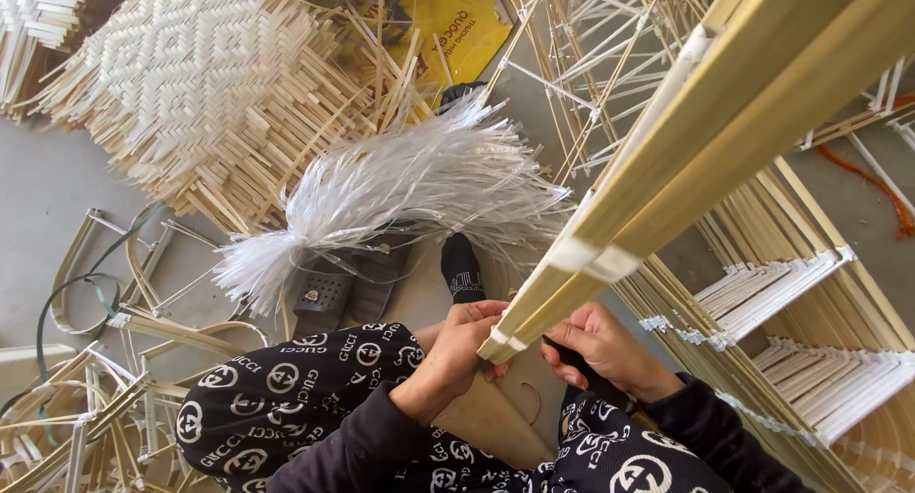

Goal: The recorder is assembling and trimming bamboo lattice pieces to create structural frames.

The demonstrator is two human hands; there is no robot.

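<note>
Head view: a bundle of long pale-yellow bamboo slats (686,160), bound with white plastic bands, was seen slanting from the upper right down to the lap. Its lower end was gripped by the left hand (457,345), fingers curled closed around the slat tips. The right hand (600,345) was held just beside the same end, fingers pinched narrow on the underside, apparently on a binding strand, though this could not be told for certain. A sheaf of white plastic strips (400,193) lay on the floor beyond the knees, near a woven bamboo mat (200,83). The binding of the slat ends was judged to be in hand; a steady grip and a tightened wrap would be called for next.
</note>
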